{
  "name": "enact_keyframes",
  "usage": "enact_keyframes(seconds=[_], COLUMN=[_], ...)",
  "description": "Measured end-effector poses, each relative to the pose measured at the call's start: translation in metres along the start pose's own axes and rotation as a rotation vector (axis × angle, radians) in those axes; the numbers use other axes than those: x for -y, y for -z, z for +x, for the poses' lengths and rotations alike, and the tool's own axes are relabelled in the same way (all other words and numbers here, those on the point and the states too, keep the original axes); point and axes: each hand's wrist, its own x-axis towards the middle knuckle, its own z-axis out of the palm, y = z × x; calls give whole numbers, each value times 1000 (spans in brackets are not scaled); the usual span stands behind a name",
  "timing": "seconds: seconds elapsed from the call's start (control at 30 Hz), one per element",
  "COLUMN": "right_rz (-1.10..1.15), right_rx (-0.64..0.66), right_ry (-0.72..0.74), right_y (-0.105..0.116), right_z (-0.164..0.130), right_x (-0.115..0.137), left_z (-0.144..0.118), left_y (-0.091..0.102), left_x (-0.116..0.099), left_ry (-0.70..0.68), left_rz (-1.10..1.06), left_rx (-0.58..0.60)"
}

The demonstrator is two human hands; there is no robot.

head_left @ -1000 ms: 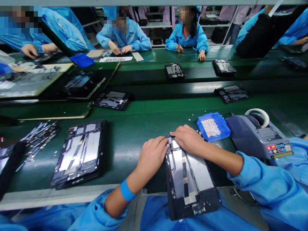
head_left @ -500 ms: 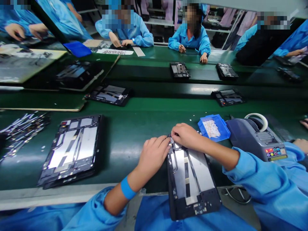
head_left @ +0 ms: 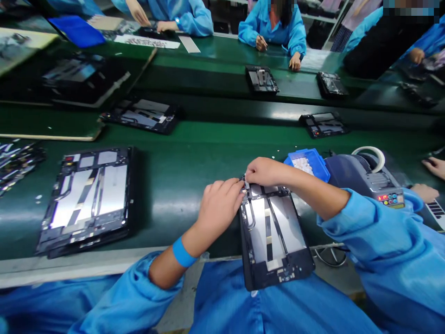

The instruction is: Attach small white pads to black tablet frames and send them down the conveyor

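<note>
The uncovered tablet (head_left: 276, 232) lies at the front of the green bench (head_left: 181, 195), its near end jutting past the bench edge (head_left: 149, 255) above the person's lap; a hard press on that end, or a pull toward the body, could tip it off. The left hand (head_left: 220, 204) has its fingers close together at the tablet's upper left corner, though I cannot tell whether they grip the rim or merely press it. The right hand (head_left: 266, 171) is curled narrow at the same corner, thumb and forefinger nearly meeting; whether something small is between them is hidden. With so many fingertips crowded there, a slip could scrape or bend the small parts beneath. Farther out, the right forearm (head_left: 313, 190) crosses in front of the blue box (head_left: 319, 168) of white bits (head_left: 301, 164), so a careless lift of the elbow might knock it and scatter them. The tape machine (head_left: 368, 181) stands just beside the box. Well to the left, the stacked tablets (head_left: 86, 199) sit unevenly and could slide if bumped.
</note>
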Motion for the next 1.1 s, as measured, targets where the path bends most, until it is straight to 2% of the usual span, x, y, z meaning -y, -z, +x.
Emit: enact_keyframes(seconds=[0.1, 0.27, 0.47, 0.6, 0.7, 0.87, 1.0, 1.1], right_rz=[47, -16, -194, -267, -297, -281, -293, -296], right_rx=[-21, -100, -254, -250, -168, -50, -98, -147], right_ry=[-8, 81, 125, 157, 182, 380, 528, 526], right_y=[2, -1, -9, -10, -5, 1, -2, -5], right_z=[1, 2, -2, -1, 1, 9, 13, 13], right_x=[-3, -8, -10, -5, -3, -13, -25, -27], left_z=[1, -1, -7, -8, -8, -7, -7, -9], left_y=[1, 7, 10, 9, 10, 11, 10, 9], left_x=[-2, -12, -18, -20, -22, -24, -23, -22], left_ry=[12, 5, -25, -29, -46, -65, -50, -51], left_rz=[-4, 19, 26, 79, 137, 184, 171, 175], left_rx=[-25, -95, -101, -63, -17, 59, 83, 74])
